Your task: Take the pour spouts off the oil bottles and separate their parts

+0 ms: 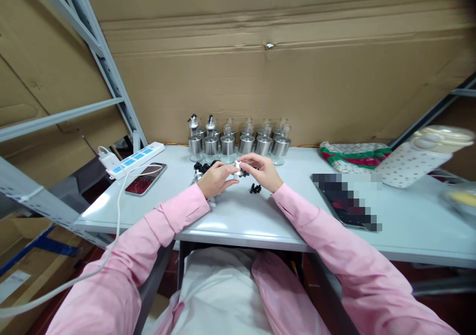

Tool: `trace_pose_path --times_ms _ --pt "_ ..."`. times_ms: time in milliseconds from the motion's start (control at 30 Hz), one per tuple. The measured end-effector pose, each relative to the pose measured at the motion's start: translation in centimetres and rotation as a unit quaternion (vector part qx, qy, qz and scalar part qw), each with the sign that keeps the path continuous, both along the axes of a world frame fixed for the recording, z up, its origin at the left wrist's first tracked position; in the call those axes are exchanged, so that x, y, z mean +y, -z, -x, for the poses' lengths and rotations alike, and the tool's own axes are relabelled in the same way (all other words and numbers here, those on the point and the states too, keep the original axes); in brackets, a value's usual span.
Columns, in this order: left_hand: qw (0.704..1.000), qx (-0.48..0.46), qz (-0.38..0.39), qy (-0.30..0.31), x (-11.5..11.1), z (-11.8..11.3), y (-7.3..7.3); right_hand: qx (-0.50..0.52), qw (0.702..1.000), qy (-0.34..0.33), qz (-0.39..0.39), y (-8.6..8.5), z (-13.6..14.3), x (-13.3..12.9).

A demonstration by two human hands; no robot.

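Note:
Above the middle of the table, my left hand [218, 178] and my right hand [263, 171] meet, fingers closed on a small white spout piece [237, 168] between them. Fingertips cover part of it, so its full shape is hidden. Small black parts [256, 188] lie in a little heap below my right hand. More black pieces [202, 167] and silvery pieces [196, 177] are beside my left hand, partly covered by it. Behind my hands stand glass bottles [246, 144] with steel sleeves in rows. Two at the left carry pourer spouts [210, 123] with black tips.
A white power strip [136, 160] and a phone [146, 178] with a cable lie at the left. Toward the right are a dark, partly blurred device [340, 203], a patterned cloth bag [349, 157] and a tilted dotted bottle [412, 159]. Cardboard [290, 87] closes off the back.

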State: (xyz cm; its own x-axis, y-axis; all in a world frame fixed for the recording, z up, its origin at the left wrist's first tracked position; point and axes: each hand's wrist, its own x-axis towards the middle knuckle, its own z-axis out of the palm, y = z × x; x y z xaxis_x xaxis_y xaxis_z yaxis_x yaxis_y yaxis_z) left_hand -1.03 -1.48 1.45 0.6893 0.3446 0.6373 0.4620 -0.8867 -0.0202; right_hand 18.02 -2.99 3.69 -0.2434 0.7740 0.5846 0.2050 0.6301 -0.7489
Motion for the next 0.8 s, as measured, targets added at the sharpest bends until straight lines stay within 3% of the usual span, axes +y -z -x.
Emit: trace_pose_path --times_ms 167,367,633,800 --pt "0.998 0.028 -0.048 0.001 -0.37 -0.10 -0.54 -0.009 1.000 0.006 -0.019 -0.19 0.19 -0.13" --pt "0.996 0.019 -0.086 -0.007 -0.31 0.01 -0.62 -0.040 0.993 0.038 -0.101 -0.14 -0.05 -0.11" --pt "0.998 0.003 -0.052 0.025 -0.27 -0.23 -0.40 -0.024 0.998 0.020 -0.050 0.10 -0.21 -0.05" --pt "0.997 0.027 -0.070 0.009 -0.13 -0.04 -0.38 -0.025 0.999 -0.011 -0.040 -0.24 -0.53 0.10"
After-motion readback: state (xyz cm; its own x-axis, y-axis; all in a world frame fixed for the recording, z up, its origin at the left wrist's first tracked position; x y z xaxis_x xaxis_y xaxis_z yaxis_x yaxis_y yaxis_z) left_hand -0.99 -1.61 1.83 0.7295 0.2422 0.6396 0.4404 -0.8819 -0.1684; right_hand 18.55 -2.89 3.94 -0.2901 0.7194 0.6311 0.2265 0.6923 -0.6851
